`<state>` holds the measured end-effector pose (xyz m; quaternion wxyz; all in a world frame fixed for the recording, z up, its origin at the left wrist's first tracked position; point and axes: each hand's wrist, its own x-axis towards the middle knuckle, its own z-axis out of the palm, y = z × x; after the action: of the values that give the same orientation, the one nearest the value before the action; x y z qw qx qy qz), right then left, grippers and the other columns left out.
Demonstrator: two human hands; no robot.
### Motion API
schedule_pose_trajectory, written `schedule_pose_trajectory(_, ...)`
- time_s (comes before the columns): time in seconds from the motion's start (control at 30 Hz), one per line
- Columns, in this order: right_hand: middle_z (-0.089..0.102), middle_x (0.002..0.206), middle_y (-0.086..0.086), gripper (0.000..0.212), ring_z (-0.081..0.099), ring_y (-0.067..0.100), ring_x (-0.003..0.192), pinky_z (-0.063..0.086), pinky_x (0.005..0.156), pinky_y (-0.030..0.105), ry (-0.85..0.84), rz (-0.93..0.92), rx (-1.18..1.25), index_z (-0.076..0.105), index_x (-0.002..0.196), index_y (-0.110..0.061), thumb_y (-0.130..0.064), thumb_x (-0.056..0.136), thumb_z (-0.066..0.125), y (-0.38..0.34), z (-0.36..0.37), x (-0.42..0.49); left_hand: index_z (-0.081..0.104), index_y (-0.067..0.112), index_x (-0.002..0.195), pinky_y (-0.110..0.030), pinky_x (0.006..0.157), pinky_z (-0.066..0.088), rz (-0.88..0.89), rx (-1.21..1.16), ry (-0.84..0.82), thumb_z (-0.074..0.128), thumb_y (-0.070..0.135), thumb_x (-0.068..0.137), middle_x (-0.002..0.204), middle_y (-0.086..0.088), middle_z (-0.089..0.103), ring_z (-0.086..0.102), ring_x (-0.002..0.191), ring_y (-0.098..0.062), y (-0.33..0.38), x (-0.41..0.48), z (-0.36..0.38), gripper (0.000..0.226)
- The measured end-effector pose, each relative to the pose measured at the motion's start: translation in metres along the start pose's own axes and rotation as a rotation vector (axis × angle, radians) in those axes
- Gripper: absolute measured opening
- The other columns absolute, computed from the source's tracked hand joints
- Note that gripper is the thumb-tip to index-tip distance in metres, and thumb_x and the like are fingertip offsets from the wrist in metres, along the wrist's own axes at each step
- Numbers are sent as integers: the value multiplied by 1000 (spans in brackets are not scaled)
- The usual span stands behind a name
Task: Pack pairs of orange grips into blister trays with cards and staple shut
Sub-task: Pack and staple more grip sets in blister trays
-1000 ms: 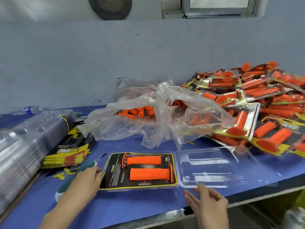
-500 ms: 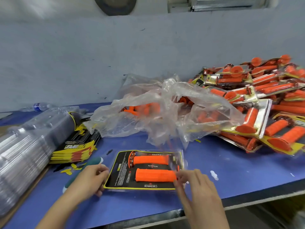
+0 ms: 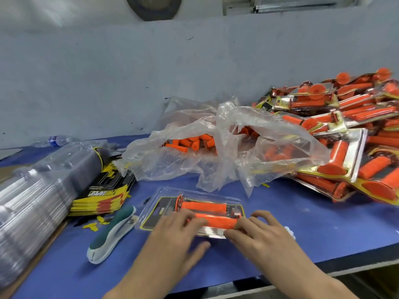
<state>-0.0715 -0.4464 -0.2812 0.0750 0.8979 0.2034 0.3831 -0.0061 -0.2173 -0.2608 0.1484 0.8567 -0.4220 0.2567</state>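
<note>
Blue tabletop (image 3: 302,223): left hand (image 3: 172,236) and right hand (image 3: 263,234) press outstretched fingers on a clear plastic blister tray (image 3: 207,194) holding orange grips (image 3: 203,206).

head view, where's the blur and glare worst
Head view: the stack of clear trays at far left is smeared by blur; head view: the left hand and right hand are slightly soft; head view: glare streaks the finished packs at right.
</note>
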Motion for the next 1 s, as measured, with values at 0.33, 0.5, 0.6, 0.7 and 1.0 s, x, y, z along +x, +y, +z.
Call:
schedule_pose_trajectory(0.33, 59, 95, -9, 17, 58, 14, 88, 44, 93, 28, 19, 29, 259, 65, 91, -24, -41, 90, 64, 25, 13, -3, 67, 23, 81, -32, 67, 45, 133, 103, 153, 56, 25, 90, 87, 8, 61, 59, 77, -17, -4, 11, 37, 14)
schedule_pose_trajectory(0.5, 56, 85, -10, 18, 56, 12, 77, 44, 96, 30, 1, 38, 262, 59, 81, -25, -33, 96, 55, 21, 18, -4, 69, 21, 81, -31, 67, 46, 141, 62, 173, 57, 28, 93, 85, 9, 62, 59, 76, -16, -5, 9, 43, 18)
schedule_pose_trajectory(0.6, 57, 86, -12, 30, 56, 9, 77, 43, 100, 30, -19, 61, 235, 56, 79, -25, -39, 102, 42, 28, 15, -7, 70, 21, 81, -33, 63, 51, 196, 120, 124, 56, 31, 98, 82, 7, 62, 59, 72, -19, -19, 4, 39, 24)
schedule_pose_trajectory(0.7, 58, 89, -13, 25, 58, 8, 78, 42, 102, 31, -53, 95, 219, 56, 79, -26, -42, 97, 50, 39, 12, -14, 70, 20, 82, -31, 65, 48, 188, 150, 123, 53, 32, 99, 81, 6, 62, 59, 69, -21, -37, -2, 28, 26)
schedule_pose_trajectory(1.0, 55, 107, -1, 14, 55, 26, 91, 37, 86, 34, -13, 254, 57, 57, 90, -23, -31, 87, 68, 44, 5, -27, 67, 18, 80, -34, 74, 44, 143, 210, 163, 52, 30, 97, 83, 5, 61, 58, 75, -22, -57, -18, 14, 25)
